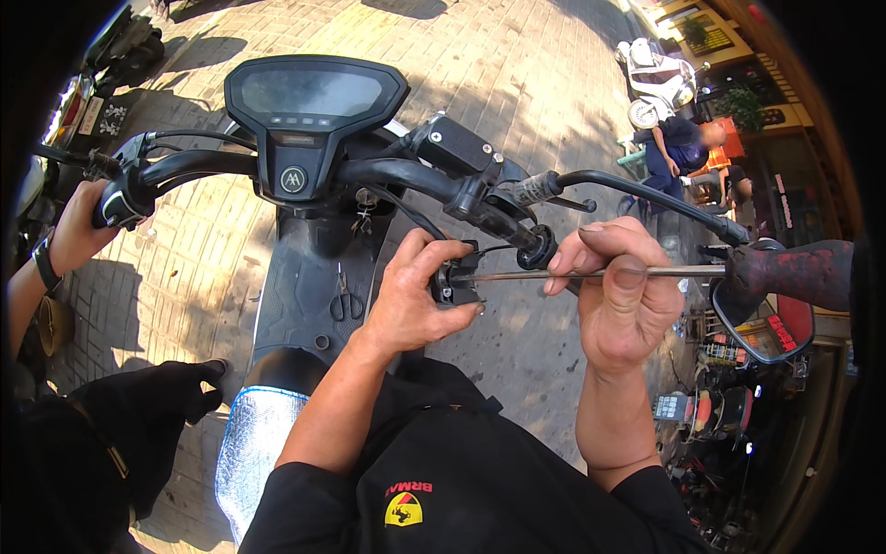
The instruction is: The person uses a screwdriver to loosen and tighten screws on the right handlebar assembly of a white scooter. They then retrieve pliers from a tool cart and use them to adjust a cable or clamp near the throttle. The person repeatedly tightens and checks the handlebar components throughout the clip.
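My left hand (415,300) holds a small black plastic housing (454,286) below the scooter's right handlebar. My right hand (628,286) pinches the long thin metal shaft of a screwdriver, whose tip reaches into that housing and whose worn red-and-black handle (784,276) extends to the right edge. The bare end of the handlebar (535,245) sits just above, with cables, a brake lever and a mirror stem (660,196) around it. The display (314,92) sits at the centre of the bars. Scissors (346,302) lie on the footboard (291,282) near a small ring (322,342).
Another person's hand (78,222) grips the left handlebar, their dark-clothed leg lower left. A silver seat cover (254,443) is below me. At right are seated people (674,162), a white scooter (655,83) and a round-cornered mirror (766,328). Parked scooters (106,55) stand upper left.
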`<action>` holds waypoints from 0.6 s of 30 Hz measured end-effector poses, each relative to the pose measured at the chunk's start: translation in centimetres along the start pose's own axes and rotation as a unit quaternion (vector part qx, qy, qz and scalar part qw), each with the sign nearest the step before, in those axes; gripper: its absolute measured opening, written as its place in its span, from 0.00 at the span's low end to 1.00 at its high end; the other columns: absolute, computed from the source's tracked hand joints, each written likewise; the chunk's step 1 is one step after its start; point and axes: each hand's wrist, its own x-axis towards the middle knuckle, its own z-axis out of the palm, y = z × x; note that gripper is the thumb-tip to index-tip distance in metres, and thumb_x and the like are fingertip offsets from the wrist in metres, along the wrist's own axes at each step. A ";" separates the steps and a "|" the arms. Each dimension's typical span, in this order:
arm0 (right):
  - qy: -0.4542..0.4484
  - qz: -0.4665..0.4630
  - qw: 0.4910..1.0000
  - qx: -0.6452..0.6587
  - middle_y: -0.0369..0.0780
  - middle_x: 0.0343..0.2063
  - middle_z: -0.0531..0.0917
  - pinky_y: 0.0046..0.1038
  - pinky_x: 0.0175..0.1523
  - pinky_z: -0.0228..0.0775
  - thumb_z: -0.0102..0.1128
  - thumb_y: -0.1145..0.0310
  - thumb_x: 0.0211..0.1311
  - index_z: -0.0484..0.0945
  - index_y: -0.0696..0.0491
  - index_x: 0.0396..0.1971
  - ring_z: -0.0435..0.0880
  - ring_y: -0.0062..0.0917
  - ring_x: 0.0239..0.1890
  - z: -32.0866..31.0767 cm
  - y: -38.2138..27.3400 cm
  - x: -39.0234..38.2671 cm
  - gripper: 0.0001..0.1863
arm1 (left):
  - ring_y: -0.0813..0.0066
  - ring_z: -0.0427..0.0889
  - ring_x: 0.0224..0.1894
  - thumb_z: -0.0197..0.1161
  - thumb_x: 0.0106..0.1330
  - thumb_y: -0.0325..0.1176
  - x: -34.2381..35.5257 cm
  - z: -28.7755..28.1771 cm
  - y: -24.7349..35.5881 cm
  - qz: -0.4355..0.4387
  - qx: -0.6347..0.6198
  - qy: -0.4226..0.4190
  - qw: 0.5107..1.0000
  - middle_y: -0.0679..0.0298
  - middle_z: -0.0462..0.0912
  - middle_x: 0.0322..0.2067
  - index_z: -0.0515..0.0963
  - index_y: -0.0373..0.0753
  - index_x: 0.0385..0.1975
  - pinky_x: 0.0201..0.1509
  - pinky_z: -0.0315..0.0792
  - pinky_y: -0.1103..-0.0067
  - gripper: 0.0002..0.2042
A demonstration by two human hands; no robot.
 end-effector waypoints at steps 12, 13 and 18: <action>-0.164 0.075 0.982 -0.048 0.48 0.36 0.79 0.25 0.37 0.80 0.51 0.69 0.74 0.76 0.67 0.45 0.83 0.29 0.36 -1.9 -1.3 1.9 0.14 | 0.60 0.79 0.42 0.79 0.34 0.29 0.1 0.0 0.0 0.006 0.016 -0.006 1.000 0.57 0.76 0.41 0.79 0.35 0.45 0.45 0.75 0.71 0.30; -0.170 0.090 0.980 -0.051 0.47 0.36 0.80 0.25 0.37 0.79 0.53 0.73 0.71 0.77 0.66 0.43 0.84 0.28 0.35 -2.2 -1.4 2.0 0.11 | 0.60 0.79 0.43 0.79 0.34 0.29 0.1 0.0 0.0 0.005 0.018 -0.006 1.000 0.57 0.76 0.41 0.79 0.35 0.45 0.46 0.76 0.71 0.30; -0.118 0.141 0.983 -0.023 0.46 0.34 0.83 0.24 0.37 0.78 0.57 0.82 0.62 0.81 0.64 0.38 0.84 0.26 0.33 -2.1 -1.5 1.1 0.07 | 0.60 0.80 0.43 0.79 0.34 0.29 0.0 0.0 0.0 0.005 0.020 -0.003 1.000 0.56 0.76 0.42 0.79 0.35 0.45 0.47 0.76 0.71 0.31</action>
